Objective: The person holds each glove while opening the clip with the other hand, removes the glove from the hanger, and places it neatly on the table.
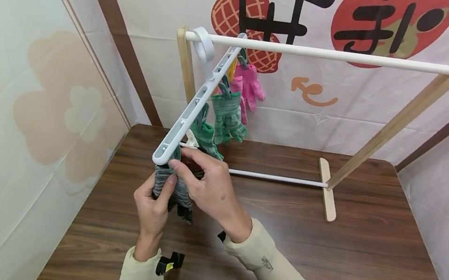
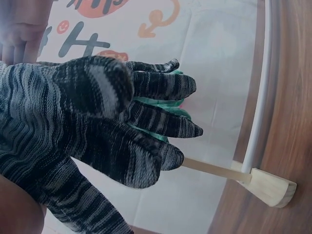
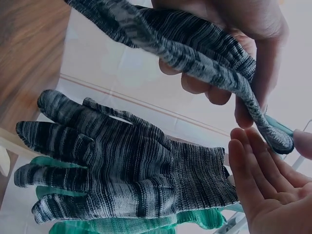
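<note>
My left hand (image 1: 156, 204) grips a grey-and-black striped knit glove (image 1: 163, 180) near its cuff, below the near end of a white clip hanger (image 1: 179, 124). My right hand (image 1: 215, 188) pinches a teal clip (image 3: 279, 127) at that end, where the held glove's cuff edge meets it. Beside it hangs a second striped glove (image 3: 131, 170), fingers spread, clear in the right wrist view. Green gloves (image 1: 229, 117) and pink gloves (image 1: 250, 84) hang farther along the hanger.
The hanger's hook (image 1: 204, 45) loops over the white top bar (image 1: 325, 54) of a wooden rack. A slanted wooden leg (image 1: 396, 129) and its foot (image 1: 327, 191) stand to the right on the brown wooden table (image 1: 361, 262). Printed cloth (image 1: 285, 129) stands behind.
</note>
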Demonstrator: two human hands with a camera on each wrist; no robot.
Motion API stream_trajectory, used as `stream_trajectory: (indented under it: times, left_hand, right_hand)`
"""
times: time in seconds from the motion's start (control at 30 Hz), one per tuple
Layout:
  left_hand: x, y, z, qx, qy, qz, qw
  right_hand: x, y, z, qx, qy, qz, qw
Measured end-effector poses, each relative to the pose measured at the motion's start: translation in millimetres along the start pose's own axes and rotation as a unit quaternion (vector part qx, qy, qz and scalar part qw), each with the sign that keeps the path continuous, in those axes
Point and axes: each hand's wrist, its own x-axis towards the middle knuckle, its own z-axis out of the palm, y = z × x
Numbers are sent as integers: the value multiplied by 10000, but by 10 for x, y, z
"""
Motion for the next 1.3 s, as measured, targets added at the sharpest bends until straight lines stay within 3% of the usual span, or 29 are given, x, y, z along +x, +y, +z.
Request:
stream_trajectory:
  times: [0.43,0.6,0.87,1.1,1.2,1.3]
  left_hand:
    - [-52,-18,-77,239,-226,-191,9993]
    - [-30,-84,-167,626,-409,-186,9970]
    - [-7,-157,-327,1150,-437,-906,9883]
    - [43,-206,-467,1919,-438,-1524,9685]
    - [75,-233,-564,2386,-316,-1793,9539]
    - [107,-260,-696,2884,-214,-2122,9334]
  right_hand:
    - [-28,15,43,-330,347,-514,9975]
    - [-34,42,58,-596,300,-651,9956]
    - [-35,61,67,-626,240,-610,9959]
    - [-54,48,100,-306,71,-175,9994]
    - [-64,44,122,-141,32,29,9999]
    - [-77,47,135,-60,17,179,9998]
